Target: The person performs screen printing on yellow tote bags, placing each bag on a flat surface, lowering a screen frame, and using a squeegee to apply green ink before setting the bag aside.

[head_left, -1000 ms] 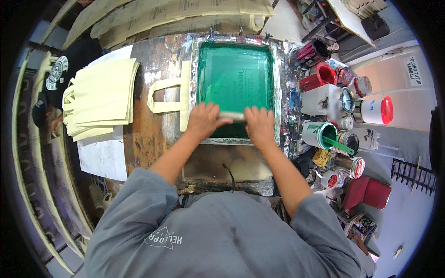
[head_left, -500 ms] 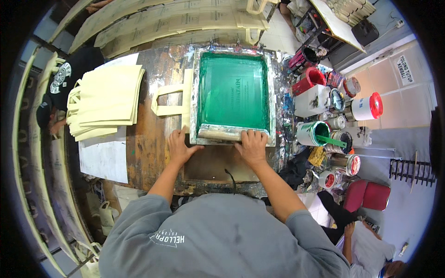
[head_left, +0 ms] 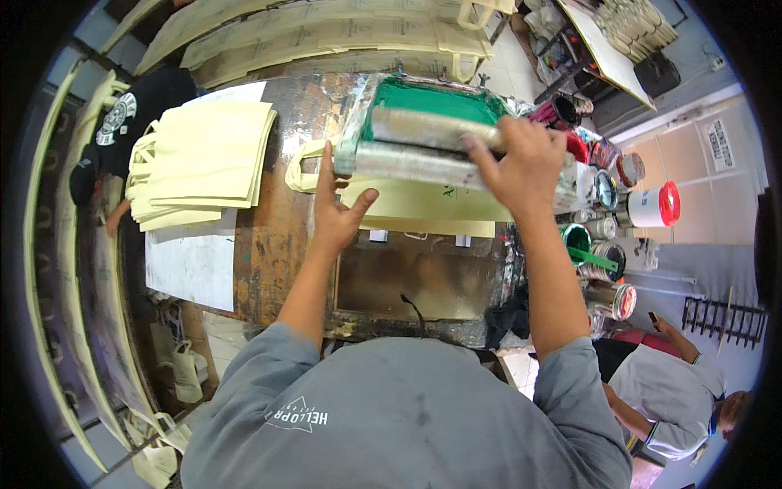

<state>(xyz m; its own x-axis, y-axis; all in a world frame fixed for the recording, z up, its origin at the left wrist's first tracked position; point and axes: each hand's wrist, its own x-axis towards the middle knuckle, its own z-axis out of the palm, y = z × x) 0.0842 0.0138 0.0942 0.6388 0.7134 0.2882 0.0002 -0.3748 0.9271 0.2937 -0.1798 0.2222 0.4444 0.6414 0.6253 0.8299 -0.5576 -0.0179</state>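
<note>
A screen-printing frame (head_left: 407,163) with green ink (head_left: 440,99) on its mesh stands tilted, its near edge raised off the table. A squeegee (head_left: 432,128) lies across the near part of the frame, blurred by motion. My right hand (head_left: 521,167) is closed on the squeegee's right end, thumb on the near side. Beside the frame's left near corner is my left hand (head_left: 336,213), fingers stretched up and thumb apart; whether it touches the frame I cannot tell. Beneath the frame lies a pale yellow tote bag (head_left: 415,208) with a bit of green print showing.
A stack of pale yellow tote bags (head_left: 204,159) lies on the table's left. Ink cans, one green inside (head_left: 577,238), crowd the right edge. Racks of bags (head_left: 326,41) stand beyond and leftward. One person (head_left: 134,122) is at far left, another (head_left: 668,383) at lower right.
The frame's near edge has lifted from the table, uncovering the bag below. Both hands have moved away from me, the right one with the squeegee. The person at lower right has shifted.
</note>
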